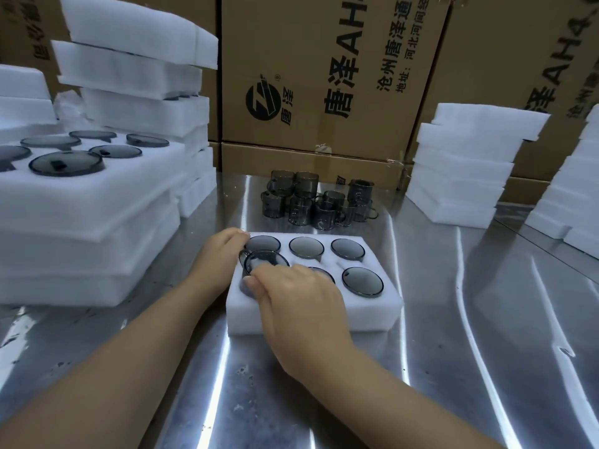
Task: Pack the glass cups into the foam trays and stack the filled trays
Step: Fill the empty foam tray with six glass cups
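Cup (265, 259) half-seated in near-left pocket of foam tray (311, 315). R hand (298, 293) pinching near rim; L hand (223, 254) curled by handle, grip unclear. Risk of chipped glass if forced w/ handle off slot.

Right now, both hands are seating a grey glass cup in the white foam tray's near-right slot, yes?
No, the near-left slot. In the head view, left hand and right hand seat the grey glass cup there in the white foam tray.
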